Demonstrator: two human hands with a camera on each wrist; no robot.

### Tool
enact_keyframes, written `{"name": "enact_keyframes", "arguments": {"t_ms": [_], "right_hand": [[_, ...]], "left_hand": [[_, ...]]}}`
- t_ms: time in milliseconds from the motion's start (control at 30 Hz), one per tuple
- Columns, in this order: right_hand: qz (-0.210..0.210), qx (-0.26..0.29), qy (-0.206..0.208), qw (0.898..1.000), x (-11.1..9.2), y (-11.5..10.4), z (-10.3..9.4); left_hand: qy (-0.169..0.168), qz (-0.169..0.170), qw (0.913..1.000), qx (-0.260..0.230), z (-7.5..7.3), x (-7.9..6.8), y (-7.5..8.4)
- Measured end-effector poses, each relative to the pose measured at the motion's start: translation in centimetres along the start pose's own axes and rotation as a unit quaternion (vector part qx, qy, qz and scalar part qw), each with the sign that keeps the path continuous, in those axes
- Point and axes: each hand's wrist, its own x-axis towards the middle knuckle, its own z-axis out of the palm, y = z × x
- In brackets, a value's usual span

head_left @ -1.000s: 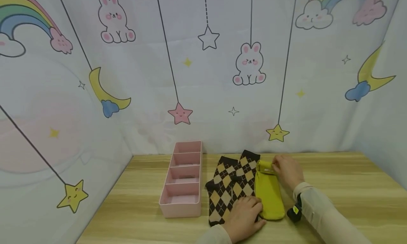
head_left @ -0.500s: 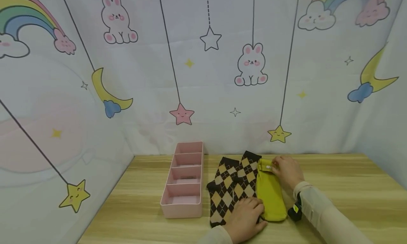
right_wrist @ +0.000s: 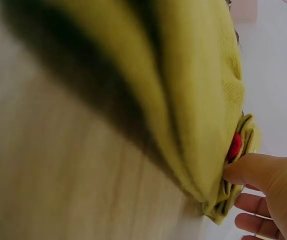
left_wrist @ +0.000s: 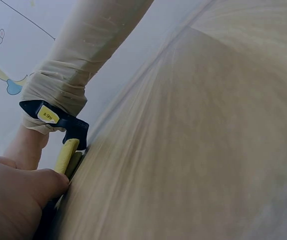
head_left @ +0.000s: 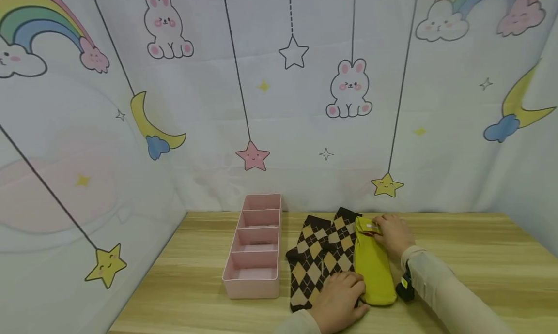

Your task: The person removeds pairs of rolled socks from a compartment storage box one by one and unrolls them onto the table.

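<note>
My right hand [head_left: 394, 237] pinches the folded-over cuff of a yellow sock [head_left: 375, 271] between thumb and fingers. In the right wrist view the yellow fabric [right_wrist: 198, 90] lies in layers, with a small red patch [right_wrist: 235, 145] showing in the fold near the thumb. Two brown-and-beige argyle socks [head_left: 305, 271] lie flat just left of the yellow one. My left hand [head_left: 339, 300] rests over the lower end of the nearer argyle sock, its fingertips at the yellow sock's left edge. In the left wrist view the left thumb [left_wrist: 48, 185] touches the yellow sock's end [left_wrist: 67, 155].
A pink organizer box [head_left: 253, 288] with several compartments stands left of the socks on the wood-grain table [head_left: 183, 285]. Behind the table hangs a white curtain [head_left: 296, 179] printed with rabbits, stars and moons. A black wrist device [head_left: 406, 283] hangs under the right sleeve.
The fold at the yellow sock's top lies flatter, and a bit of red shows beneath it. Both hands keep nearly the same places; the head view has shifted slightly.
</note>
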Motion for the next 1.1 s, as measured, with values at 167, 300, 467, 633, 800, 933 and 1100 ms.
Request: {"name": "enact_keyframes", "arguments": {"t_ms": [167,300,467,633,800,933,1100], "right_hand": [[-0.006,-0.003,0.002,1.0,0.4,0.2,0.5],[-0.002,-0.006,-0.004,1.0,0.5,0.2,0.5],[0.002,-0.017,-0.003,1.0,0.7,0.2,0.4],[0.007,-0.021,0.01,1.0,0.8,0.2,0.1],[0.013,-0.017,0.017,1.0,0.9,0.4,-0.3],[0.018,-0.011,0.019,1.0,0.9,0.6,-0.7],[0.021,-0.016,0.022,0.999,0.9,0.7,-1.2]], "left_hand": [[0.007,0.003,1.0,0.007,-0.2,0.0,0.1],[0.01,0.002,0.9999,0.008,-0.3,0.0,0.2],[0.011,-0.001,0.9999,0.009,-0.1,-0.1,0.1],[0.011,-0.003,0.9998,0.015,0.1,0.0,0.1],[0.01,-0.002,0.9998,0.017,0.1,0.1,0.1],[0.008,-0.002,0.9998,0.016,0.0,0.0,0.1],[0.016,0.002,0.9997,0.019,0.0,-0.1,0.0]]}}
